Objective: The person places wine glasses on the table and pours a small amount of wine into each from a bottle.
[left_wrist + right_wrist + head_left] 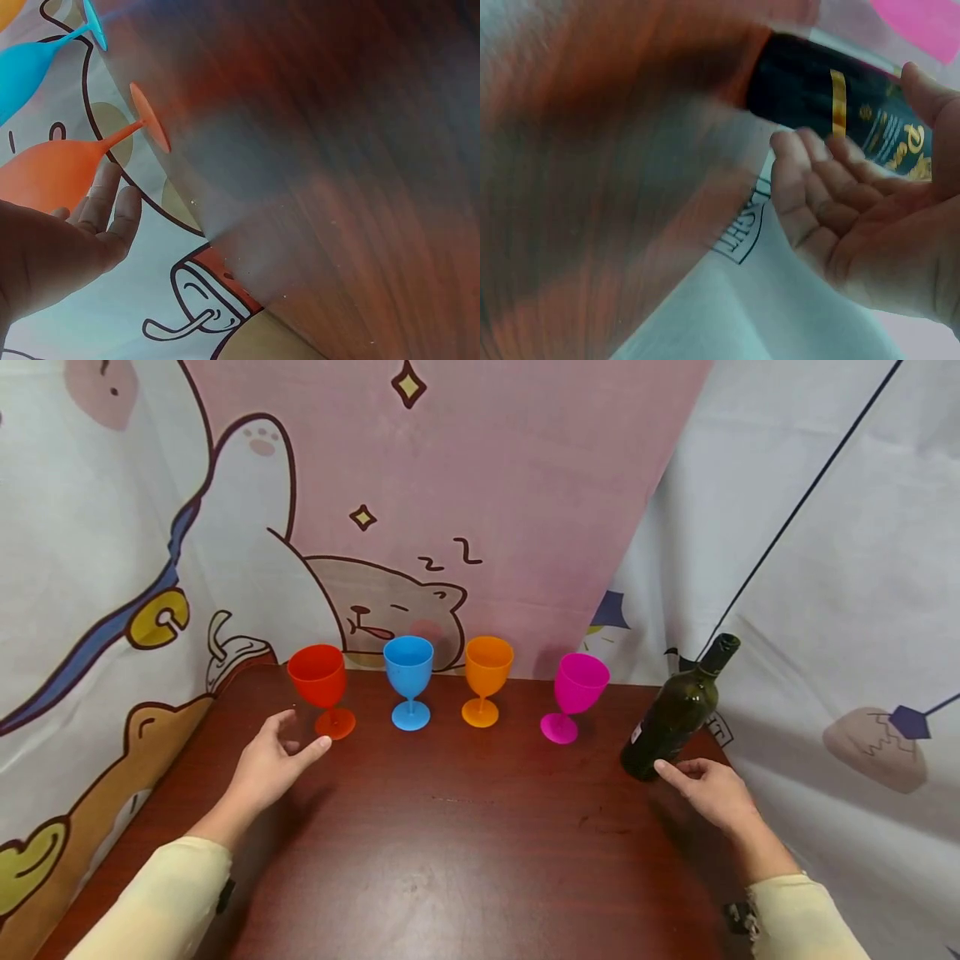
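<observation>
My left hand (266, 764), fingers spread, is just in front of the red goblet (318, 677); in the left wrist view its fingers (105, 206) overlap the goblet's bowl. At the right, my right hand (712, 789) is beside a dark green wine bottle (671, 718) that stands upright. The right wrist view shows that palm turned up with fingers loosely bent and the thumb apart from them, close by the bottle's black label (870, 116). Neither hand grips anything. Between the hands stand a blue goblet (408, 668), an orange goblet (489, 667) and a pink goblet (581, 683).
The goblets line the back of a dark brown wooden table (450, 860). A printed cloth (525, 485) with cartoon animals hangs right behind the table and along both sides. The bottle stands near the table's right edge.
</observation>
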`<state>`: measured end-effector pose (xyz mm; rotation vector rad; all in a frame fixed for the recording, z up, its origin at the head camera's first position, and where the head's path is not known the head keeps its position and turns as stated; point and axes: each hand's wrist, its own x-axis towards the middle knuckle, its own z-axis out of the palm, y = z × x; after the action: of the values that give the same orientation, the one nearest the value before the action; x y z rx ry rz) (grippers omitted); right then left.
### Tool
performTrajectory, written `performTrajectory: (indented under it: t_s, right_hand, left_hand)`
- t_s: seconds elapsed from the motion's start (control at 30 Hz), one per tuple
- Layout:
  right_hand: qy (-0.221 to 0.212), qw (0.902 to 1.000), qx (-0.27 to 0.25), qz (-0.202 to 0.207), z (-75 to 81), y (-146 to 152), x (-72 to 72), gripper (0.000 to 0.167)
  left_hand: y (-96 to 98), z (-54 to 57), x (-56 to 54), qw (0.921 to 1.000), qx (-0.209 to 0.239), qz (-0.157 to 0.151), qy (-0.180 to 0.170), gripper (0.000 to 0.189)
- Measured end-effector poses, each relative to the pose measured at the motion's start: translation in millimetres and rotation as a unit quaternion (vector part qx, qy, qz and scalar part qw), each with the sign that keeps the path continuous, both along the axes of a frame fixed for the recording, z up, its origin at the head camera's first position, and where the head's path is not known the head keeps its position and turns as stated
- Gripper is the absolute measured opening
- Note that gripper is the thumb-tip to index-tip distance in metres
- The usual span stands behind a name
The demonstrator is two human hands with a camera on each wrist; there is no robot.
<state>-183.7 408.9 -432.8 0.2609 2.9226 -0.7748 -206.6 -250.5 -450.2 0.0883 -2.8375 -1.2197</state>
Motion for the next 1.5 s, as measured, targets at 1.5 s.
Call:
performTrajectory:
  t_s: [1.5]
  right_hand:
    - [0.243,0.9533,-0.142,-0.110,-17.3,-13,-52.4,0.079]
  left_hand:
    - [28.6,5.2,-64.9,0.9766,0.117,0.176,0.038,0.115]
